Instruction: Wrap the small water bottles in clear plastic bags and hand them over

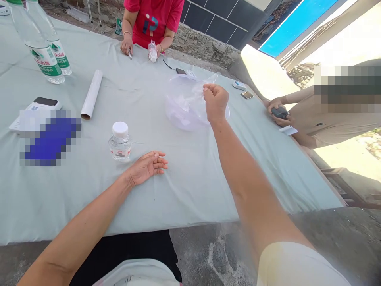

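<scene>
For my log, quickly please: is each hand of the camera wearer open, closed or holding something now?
Left hand: open, loosely curled, holding nothing.
Right hand: closed, holding apparently clear plastic at the translucent bowl.

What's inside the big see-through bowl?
Crumpled, clear, plastic-looking stuff shows inside the bowl. The person's right hand and wrist cover some of the bowl's right side, so whatever is behind them can't be seen.
</scene>
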### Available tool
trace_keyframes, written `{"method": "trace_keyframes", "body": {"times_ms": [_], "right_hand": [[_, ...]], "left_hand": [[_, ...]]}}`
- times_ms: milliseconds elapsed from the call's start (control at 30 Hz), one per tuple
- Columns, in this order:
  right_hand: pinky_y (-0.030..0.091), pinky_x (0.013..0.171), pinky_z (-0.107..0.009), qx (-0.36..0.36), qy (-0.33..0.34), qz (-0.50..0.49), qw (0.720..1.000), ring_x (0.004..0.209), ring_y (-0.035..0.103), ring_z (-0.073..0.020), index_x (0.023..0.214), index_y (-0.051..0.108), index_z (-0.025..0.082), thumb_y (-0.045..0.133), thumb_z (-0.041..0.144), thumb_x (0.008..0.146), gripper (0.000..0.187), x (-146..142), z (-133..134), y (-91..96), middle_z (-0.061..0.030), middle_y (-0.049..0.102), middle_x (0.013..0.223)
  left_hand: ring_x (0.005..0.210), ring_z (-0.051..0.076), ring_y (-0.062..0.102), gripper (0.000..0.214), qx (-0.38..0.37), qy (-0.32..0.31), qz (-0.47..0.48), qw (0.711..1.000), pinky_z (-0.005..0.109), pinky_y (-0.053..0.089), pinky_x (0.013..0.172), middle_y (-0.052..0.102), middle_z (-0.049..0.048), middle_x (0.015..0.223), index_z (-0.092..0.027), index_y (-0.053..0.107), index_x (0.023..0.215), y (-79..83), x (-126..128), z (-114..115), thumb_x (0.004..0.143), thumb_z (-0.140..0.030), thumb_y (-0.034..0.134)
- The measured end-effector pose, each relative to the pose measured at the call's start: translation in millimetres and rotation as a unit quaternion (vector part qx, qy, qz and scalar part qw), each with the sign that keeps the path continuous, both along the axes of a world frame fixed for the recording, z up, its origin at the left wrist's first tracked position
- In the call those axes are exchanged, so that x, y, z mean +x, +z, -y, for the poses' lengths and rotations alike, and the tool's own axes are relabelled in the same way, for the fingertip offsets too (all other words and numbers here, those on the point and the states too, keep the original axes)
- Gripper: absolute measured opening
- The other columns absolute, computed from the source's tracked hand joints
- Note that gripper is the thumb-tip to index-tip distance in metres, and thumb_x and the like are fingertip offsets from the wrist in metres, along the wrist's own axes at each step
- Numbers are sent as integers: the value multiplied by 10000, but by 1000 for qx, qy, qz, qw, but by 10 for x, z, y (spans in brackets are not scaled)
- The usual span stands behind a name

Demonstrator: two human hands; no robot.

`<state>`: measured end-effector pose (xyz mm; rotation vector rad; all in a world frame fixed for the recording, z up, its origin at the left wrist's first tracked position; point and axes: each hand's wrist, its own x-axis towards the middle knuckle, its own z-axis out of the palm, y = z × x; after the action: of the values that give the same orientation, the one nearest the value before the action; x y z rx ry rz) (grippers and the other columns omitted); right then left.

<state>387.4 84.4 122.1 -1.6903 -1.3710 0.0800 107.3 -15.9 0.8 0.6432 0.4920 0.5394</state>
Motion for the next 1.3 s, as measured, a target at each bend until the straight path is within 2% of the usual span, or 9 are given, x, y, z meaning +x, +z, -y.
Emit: {"method": "trace_keyframes", "body": {"times_ms": [100,233,400,567,733,833,1000,1167,1300], "right_hand": [[555,641,-281,2,96,-206,974,809,684,-163,1028,659,230,581,486,893,299,-473,595,-102,-30,647,918],[511,555,-261,-101,195,-376,900,638,627,-119,934,686,224,757,464,737,319,-1005,1196,-592,-23,677,918],[540,742,-279,-98,225,-413,877,865,649,-150,1065,667,269,776,419,733,380,-1192,1369,-1090,-28,704,1081],[521,676,-283,-173,317,-445,819,675,649,-131,1146,522,293,740,440,790,443,-1194,1441,-1096,18,709,904],[494,706,-274,-163,239,-386,876,767,641,-151,1163,540,267,754,535,755,533,-1182,1446,-1107,14,680,865],[471,685,-252,-158,198,-357,899,754,604,-137,898,628,234,765,476,748,316,-1167,1419,-1137,21,651,806],[421,524,-221,-153,130,-465,862,546,512,-86,745,552,226,740,442,731,286,-1056,1354,-1124,54,588,663],[339,410,-205,-162,83,-507,843,411,410,-52,733,519,226,727,421,694,288,-963,1319,-1074,75,546,596],[264,385,-184,-169,66,-500,847,398,331,-37,729,561,216,689,325,698,171,-873,1323,-1031,89,476,533]], "left_hand": [[986,209,660,401,87,83,-36,992,336,539,815,670,77,1056,-208,656,1096,67,31,61,827,-491,748],[1154,219,592,515,170,175,-54,968,322,526,857,622,80,1204,-258,600,1237,151,34,105,864,-609,655],[975,197,624,494,149,174,-106,968,288,534,751,641,52,1001,-196,653,997,143,49,90,742,-599,779],[737,145,587,367,162,225,-114,954,281,517,687,645,11,804,-183,689,861,129,84,60,746,-520,781],[810,172,616,212,206,262,-205,920,266,508,668,712,39,882,-179,735,804,142,108,83,734,-376,767],[759,155,604,169,216,229,-215,925,246,484,596,715,31,923,-185,728,813,150,102,87,713,-318,760],[596,110,517,122,173,221,-227,933,233,443,567,582,-32,626,-195,660,711,194,36,43,701,-276,750],[801,151,659,220,85,216,-144,962,282,515,748,693,5,815,-190,565,693,233,25,41,667,-252,774],[816,185,710,225,-3,217,-115,969,297,526,704,745,34,907,-190,559,769,241,33,42,658,-176,755]]}}
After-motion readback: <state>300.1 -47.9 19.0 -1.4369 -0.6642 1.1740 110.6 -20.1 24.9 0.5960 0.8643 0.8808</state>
